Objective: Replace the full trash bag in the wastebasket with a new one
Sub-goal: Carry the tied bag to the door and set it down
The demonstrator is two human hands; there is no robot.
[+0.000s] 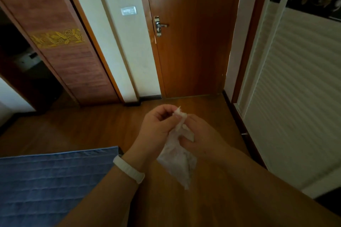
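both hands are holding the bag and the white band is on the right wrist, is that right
Not quite. The head view shows the white band on the left wrist, not the right. The rest holds: the left hand and the right hand both hold the bag.

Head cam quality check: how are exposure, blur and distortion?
Head view: dim and underexposed overall; wide-angle distortion tilts and bends the brown wooden door and the white slatted panel; the panel's slats smear toward the right edge; left hand, right hand and the thin white plastic bag they pinch look slightly soft.
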